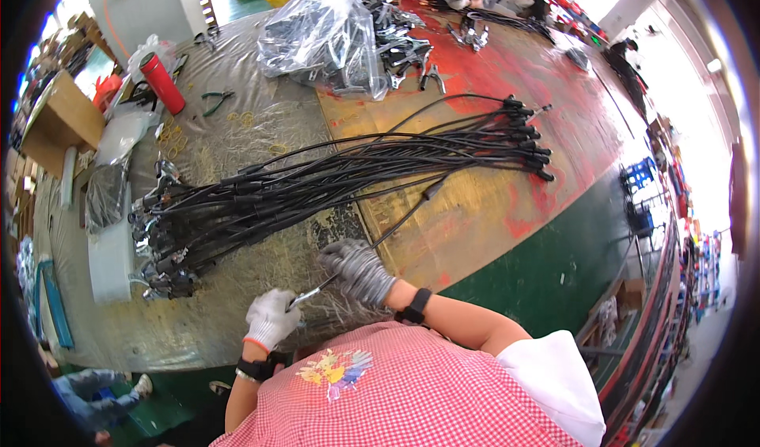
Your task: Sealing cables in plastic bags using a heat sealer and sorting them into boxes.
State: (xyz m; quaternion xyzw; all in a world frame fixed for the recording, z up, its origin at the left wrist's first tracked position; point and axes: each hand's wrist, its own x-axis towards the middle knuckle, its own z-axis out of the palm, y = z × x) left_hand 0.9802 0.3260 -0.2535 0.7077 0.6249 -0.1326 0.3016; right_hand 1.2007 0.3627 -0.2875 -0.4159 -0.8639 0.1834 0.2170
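At the near edge of my worktop [206, 332]: left hand [273, 318], gripping one metal end piece [313, 293]; right hand [360, 273], clenched on one black cable [402, 219]. Mid-worktop: one cable bundle [317, 172], strands uncountable. Toward the far-left corner: one pair of pliers [222, 96]. Far edge: one clear bag [317, 39].

no text, label, brand, number or sign can be read on anything in the view from the head.

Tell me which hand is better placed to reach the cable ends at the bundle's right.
The right hand, probably: it sits nearer the cable ends, though it seems to hold a cable. The left hand sits farther left, pinching a metal piece.
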